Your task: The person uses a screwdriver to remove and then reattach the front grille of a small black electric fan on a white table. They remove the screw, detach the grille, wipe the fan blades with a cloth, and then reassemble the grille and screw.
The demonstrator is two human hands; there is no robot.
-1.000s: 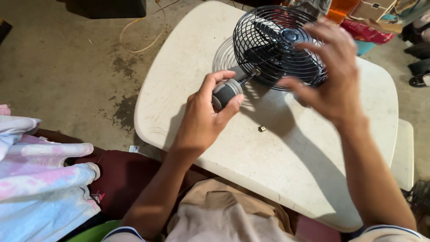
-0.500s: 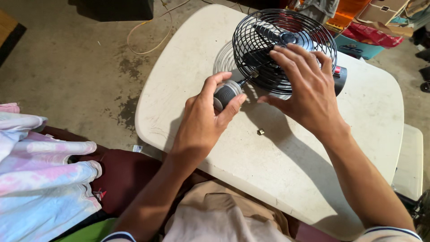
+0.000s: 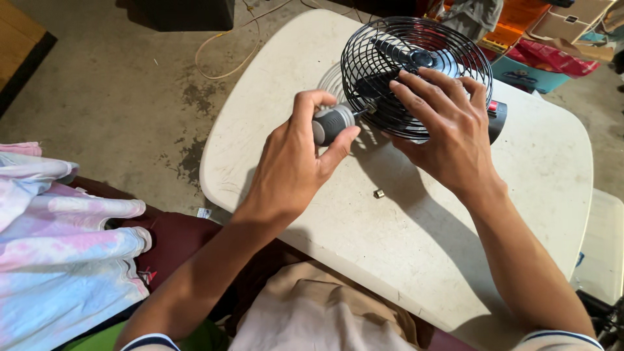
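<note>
A small black fan with a round wire cage (image 3: 390, 52) stands on a cream folding table (image 3: 403, 234). My right hand (image 3: 448, 130) lies flat on the front of the cage, fingers spread over the wires. My left hand (image 3: 292, 162) grips a screwdriver with a grey and black handle (image 3: 331, 122); its tip meets the cage's lower left rim. A small metal nut or screw (image 3: 379, 193) lies loose on the table just below my hands.
Folded pastel tie-dye cloth (image 3: 58, 247) is stacked at the left. A yellow cord (image 3: 227, 55) trails on the stained concrete floor. Coloured boxes and bags (image 3: 539, 58) sit behind the table at the top right. A white surface (image 3: 601, 247) adjoins the table's right edge.
My right hand has come down from hovering above the fan and now presses on the cage. My left hand keeps the screwdriver at the cage's rim.
</note>
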